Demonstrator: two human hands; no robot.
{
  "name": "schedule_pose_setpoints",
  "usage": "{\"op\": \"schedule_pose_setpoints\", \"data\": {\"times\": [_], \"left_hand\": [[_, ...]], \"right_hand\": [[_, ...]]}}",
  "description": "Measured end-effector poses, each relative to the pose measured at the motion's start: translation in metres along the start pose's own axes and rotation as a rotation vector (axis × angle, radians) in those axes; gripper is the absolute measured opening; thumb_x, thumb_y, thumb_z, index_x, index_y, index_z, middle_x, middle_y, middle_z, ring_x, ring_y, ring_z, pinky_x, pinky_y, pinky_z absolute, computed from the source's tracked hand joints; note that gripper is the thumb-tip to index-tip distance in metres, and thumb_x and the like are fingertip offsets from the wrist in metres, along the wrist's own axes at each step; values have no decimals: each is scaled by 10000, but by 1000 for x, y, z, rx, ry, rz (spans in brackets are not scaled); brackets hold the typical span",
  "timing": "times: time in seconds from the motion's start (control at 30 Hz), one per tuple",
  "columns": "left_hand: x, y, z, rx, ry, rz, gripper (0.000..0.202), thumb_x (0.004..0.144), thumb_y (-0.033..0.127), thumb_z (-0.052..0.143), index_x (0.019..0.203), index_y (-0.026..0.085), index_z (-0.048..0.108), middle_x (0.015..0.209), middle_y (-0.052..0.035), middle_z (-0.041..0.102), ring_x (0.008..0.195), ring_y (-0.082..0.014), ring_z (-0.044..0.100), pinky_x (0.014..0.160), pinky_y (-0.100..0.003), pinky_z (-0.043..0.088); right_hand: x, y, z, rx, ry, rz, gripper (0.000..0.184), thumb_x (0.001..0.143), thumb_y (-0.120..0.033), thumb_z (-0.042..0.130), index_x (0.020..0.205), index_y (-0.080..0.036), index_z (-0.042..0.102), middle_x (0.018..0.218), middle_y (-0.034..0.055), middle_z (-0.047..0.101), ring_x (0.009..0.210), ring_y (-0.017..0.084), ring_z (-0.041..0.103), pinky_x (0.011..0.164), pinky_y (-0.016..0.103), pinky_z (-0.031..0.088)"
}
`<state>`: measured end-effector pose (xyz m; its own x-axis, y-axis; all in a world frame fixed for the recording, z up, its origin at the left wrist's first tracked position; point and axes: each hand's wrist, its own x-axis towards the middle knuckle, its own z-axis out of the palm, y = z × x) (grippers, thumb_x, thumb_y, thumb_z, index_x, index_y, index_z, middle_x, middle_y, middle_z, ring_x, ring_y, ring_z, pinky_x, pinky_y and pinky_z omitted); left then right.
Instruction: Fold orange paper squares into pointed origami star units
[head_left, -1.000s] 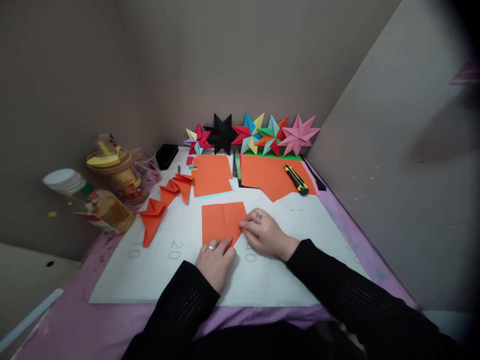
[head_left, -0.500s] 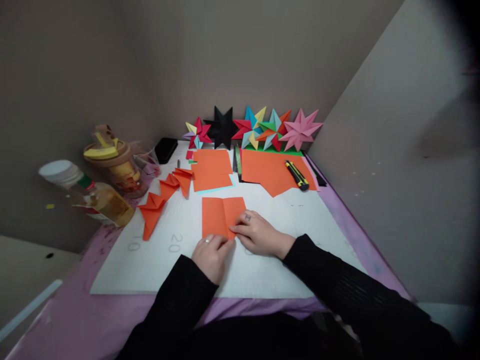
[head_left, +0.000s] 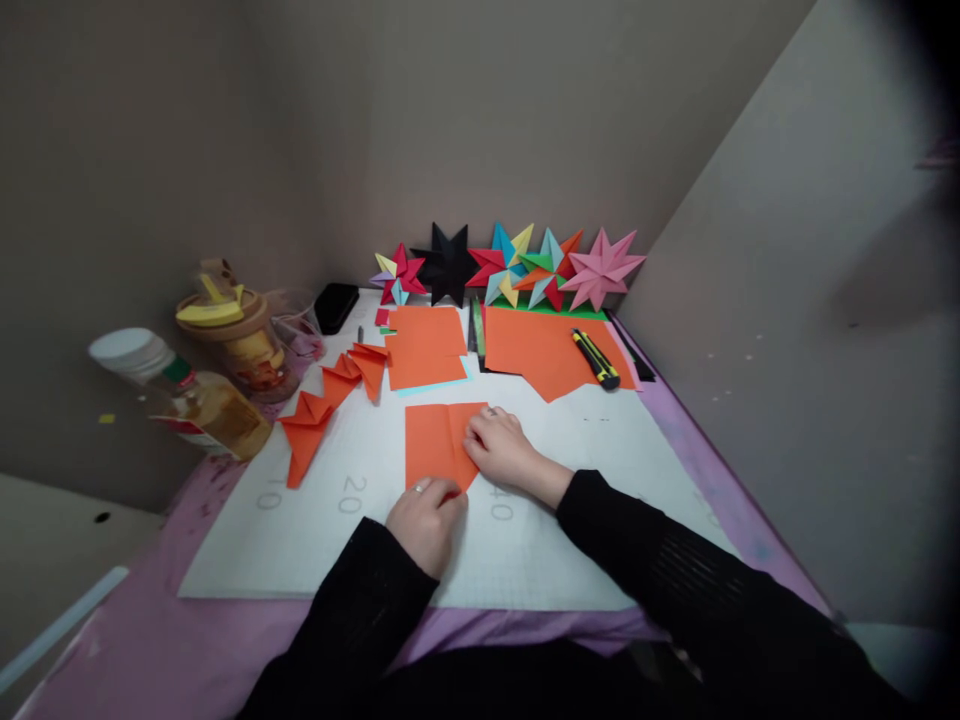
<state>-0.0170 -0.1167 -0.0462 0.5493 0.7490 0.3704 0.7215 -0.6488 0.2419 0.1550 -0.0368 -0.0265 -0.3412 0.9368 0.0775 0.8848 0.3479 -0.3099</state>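
A square of orange paper (head_left: 427, 440) with an upright crease down its middle lies on the white sheet in front of me. My left hand (head_left: 427, 518) pinches its near edge, close to the crease, with fingers curled. Over the right half rests my right hand (head_left: 501, 446), its fingers bent together and pressed on the paper; what the fingertips do underneath is hidden. To the left, several folded orange paper pieces (head_left: 306, 430) sit in a slanting row.
Behind the square lie a stack of orange paper (head_left: 427, 345) and a larger cut orange sheet (head_left: 525, 345) bearing a yellow-black utility knife (head_left: 596, 358). Paper stars (head_left: 448, 264) lean on the wall. At left stand a bottle (head_left: 225, 410), a lidded cup (head_left: 255, 340) and a black phone (head_left: 337, 307).
My right hand has slid up along the right half of the paper, away from me. The left hand stays at the near edge. The whole view has shifted slightly down.
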Motion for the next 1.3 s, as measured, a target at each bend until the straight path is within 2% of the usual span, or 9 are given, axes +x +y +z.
{"op": "schedule_pose_setpoints", "data": {"times": [0.1,0.2,0.3,0.37,0.43,0.73,1.17,1.23,1.3], "left_hand": [[-2,0,1,-44,27,23,344,740,-40,402,847,148,670,907,-71,662,790,-191,561,703,-317,497],[-1,3,0,-42,28,-50,344,758,-40,381,860,148,650,958,-72,656,827,-187,576,742,-311,503],[4,8,-2,38,-49,-169,315,828,70,433,1087,130,603,1013,-108,617,860,-221,572,760,-354,507],[8,11,-4,91,-123,-208,403,837,192,514,1234,125,528,997,-122,594,857,-250,563,757,-392,507],[12,13,-6,109,-183,-233,492,822,272,563,1288,133,490,977,-119,578,851,-257,553,761,-399,504],[15,13,-8,112,-246,-233,451,851,315,516,1267,144,529,1002,-122,555,862,-258,514,788,-403,475],[14,12,-7,148,-236,-217,424,854,321,507,1237,146,552,1006,-116,554,862,-249,521,773,-380,475],[14,12,-7,155,-239,-225,422,852,325,510,1237,157,551,1010,-111,551,865,-247,526,768,-373,476],[15,13,-7,157,-249,-233,425,851,328,509,1240,160,545,1010,-109,549,873,-251,529,761,-372,476]], "right_hand": [[0,-1,0,-13,3,9,132,847,-227,456,777,-182,558,847,58,552,871,214,454,742,329,307],[0,-3,0,-20,9,18,128,841,-221,461,774,-181,562,850,63,556,880,221,458,747,337,312],[1,-4,1,-26,13,28,127,834,-211,469,765,-176,570,849,71,558,881,225,461,749,341,318],[1,-5,1,-28,19,34,128,830,-201,470,762,-173,575,858,76,559,878,225,463,746,341,320],[1,-5,1,-28,27,37,127,825,-195,472,759,-172,578,859,78,561,874,224,466,744,340,322],[2,-4,3,-16,47,37,127,816,-199,481,733,-177,574,838,62,564,857,216,474,730,333,323],[-1,-3,2,20,89,24,92,805,-201,498,760,-173,574,834,61,544,847,214,466,742,339,347],[-8,0,-2,58,144,-28,106,799,-178,502,855,-175,591,883,66,543,873,213,465,770,345,363],[-19,5,-5,135,233,-200,203,789,-130,492,940,-185,617,878,68,546,868,209,470,800,356,374]]}}
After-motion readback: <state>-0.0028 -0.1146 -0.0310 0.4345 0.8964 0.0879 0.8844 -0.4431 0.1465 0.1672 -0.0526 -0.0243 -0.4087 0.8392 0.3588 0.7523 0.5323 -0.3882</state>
